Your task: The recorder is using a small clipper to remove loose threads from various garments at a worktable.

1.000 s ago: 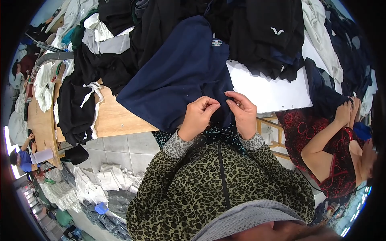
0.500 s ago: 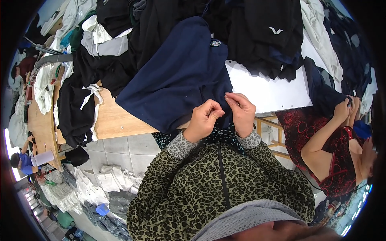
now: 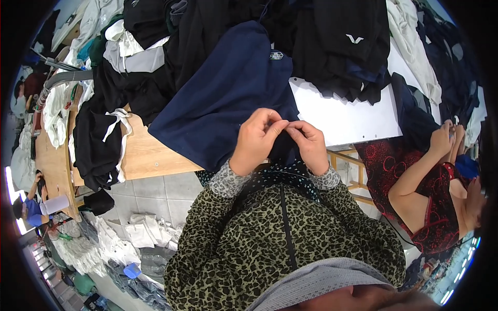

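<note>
Above the near edge of a navy blue garment (image 3: 223,98), my two hands meet at the fingertips. My left hand (image 3: 258,137) is closed in a pinch, thumb against the curled fingers. The fingers of my right hand (image 3: 309,145) are pinched too, touching the left thumb and fingertips. Whatever lies between them is too small to make out. The navy garment is spread across the table, with a small light emblem (image 3: 276,55) near its far right side.
A wooden table (image 3: 150,153) carries black garments (image 3: 342,46) at the back and a white sheet (image 3: 345,116) on the right. A co-worker in a red and black patterned garment (image 3: 384,166) sits at my right, handling dark cloth. White bundles (image 3: 150,230) lie on the floor at left.
My hands have come together from a short distance apart. The left one moved up; its fingertips now touch those of the right.
</note>
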`<state>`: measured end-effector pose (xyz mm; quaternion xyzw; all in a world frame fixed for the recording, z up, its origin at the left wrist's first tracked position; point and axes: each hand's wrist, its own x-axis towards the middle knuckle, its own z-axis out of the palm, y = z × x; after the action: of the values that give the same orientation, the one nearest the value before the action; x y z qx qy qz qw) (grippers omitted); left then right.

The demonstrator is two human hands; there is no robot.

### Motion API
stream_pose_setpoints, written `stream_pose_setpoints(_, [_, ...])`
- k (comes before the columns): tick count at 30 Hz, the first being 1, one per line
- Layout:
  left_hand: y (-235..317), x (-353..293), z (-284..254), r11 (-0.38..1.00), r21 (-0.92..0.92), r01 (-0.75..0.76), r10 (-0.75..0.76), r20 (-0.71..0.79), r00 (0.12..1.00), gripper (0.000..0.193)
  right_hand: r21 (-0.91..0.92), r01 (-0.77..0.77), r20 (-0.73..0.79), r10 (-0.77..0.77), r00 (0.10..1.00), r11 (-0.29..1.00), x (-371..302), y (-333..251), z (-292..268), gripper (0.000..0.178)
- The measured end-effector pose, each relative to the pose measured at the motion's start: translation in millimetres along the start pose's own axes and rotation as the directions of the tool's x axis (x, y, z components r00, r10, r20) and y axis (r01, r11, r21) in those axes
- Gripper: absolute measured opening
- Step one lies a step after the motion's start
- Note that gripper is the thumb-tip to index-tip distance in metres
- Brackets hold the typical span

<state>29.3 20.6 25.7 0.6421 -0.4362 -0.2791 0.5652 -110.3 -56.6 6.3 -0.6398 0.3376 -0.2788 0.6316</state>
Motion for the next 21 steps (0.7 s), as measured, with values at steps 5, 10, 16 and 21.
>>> stream_pose_setpoints(5, [2.1,-6.0,-21.8,0.997,0.073,0.032,-0.031,-0.009,0.999,0.048,0.069,0.018,-0.015,-0.017,1.000,0.997,2.8,5.0,-3.9,0.011])
stream_pose_setpoints(10, [16.3,-14.8,-36.3,0.995,0.092,0.045,-0.071,0.304,0.950,0.046,0.056,0.060,0.010,-0.060,0.998,0.997,4.5,3.2,-0.5,0.011])
stream_pose_setpoints(16, [13.0,-17.8,-28.2,0.985,0.130,0.113,-0.156,0.394,0.906,0.034,-0.093,0.153,0.035,-0.150,0.988,0.984,2.6,-5.2,2.3,0.009])
stream_pose_setpoints(21, [12.4,-17.5,-25.1,0.982,0.143,0.119,-0.168,0.401,0.901,0.033,-0.188,0.206,0.040,-0.202,0.979,0.960,0.9,-7.4,1.6,0.007])
